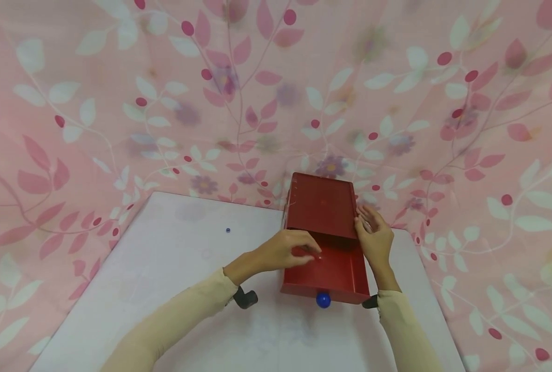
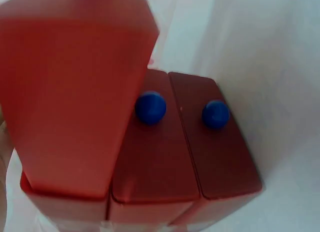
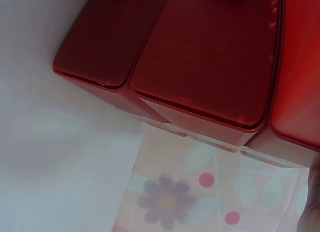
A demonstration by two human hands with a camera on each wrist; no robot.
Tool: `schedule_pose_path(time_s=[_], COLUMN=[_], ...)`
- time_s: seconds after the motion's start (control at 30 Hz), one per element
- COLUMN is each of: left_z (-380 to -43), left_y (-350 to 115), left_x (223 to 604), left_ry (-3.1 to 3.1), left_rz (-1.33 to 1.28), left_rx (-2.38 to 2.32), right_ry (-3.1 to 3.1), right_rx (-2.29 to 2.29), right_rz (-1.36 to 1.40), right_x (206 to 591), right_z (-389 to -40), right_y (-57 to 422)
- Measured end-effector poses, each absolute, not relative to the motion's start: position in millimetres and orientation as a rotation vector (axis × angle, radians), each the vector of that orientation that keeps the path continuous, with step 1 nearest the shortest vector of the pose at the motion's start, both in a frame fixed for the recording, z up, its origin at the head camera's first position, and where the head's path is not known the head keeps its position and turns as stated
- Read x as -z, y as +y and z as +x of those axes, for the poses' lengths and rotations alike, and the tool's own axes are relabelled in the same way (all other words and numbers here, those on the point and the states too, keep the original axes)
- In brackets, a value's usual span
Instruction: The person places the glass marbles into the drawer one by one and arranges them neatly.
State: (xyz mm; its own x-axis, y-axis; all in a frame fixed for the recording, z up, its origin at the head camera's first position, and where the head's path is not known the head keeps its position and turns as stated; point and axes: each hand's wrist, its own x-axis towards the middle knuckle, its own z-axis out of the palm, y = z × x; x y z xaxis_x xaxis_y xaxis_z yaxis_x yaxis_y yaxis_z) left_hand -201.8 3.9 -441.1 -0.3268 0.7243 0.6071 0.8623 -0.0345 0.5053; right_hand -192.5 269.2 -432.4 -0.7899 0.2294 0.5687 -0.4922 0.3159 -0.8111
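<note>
A red three-drawer cabinet (image 1: 324,204) stands on the white table, its top drawer (image 1: 336,279) pulled out. The drawer's front has a round blue knob (image 1: 324,300). My left hand (image 1: 290,250) hovers over the drawer, fingers bent and thumb a little apart from them. Nothing can be made out between its fingertips. Against the cabinet's right side rests my right hand (image 1: 375,235), its fingers loosely extended. In the left wrist view the lower two drawers are shut, with blue knobs (image 2: 150,108). The right wrist view shows the cabinet's side edges (image 3: 200,110) close up.
A tiny blue piece (image 1: 227,230) lies on the white tabletop (image 1: 183,258), left of the cabinet. Pink floral cloth (image 1: 238,103) hangs behind and along both sides of the table. Dark wrist-camera mounts (image 1: 246,298) jut from beneath the sleeves.
</note>
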Motion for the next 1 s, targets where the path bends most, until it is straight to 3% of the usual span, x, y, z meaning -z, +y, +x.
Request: schedule_pose_path(time_s=[0.5,1.0], left_z=[-230.6,-259.5], left_y=[-40.9,-88.9], left_x=[447.9,510.3], left_ry=[-2.061,-2.237], left_rz=[-1.467,-1.033], left_rx=[1.424,1.559], right_ry=[-2.015,-1.968], right_rx=[-1.484,-1.535], right_rz=[0.220,0.246], right_x=[430.9,434.5], right_z=[-190.1,-194.5], right_y=[268.2,270.1])
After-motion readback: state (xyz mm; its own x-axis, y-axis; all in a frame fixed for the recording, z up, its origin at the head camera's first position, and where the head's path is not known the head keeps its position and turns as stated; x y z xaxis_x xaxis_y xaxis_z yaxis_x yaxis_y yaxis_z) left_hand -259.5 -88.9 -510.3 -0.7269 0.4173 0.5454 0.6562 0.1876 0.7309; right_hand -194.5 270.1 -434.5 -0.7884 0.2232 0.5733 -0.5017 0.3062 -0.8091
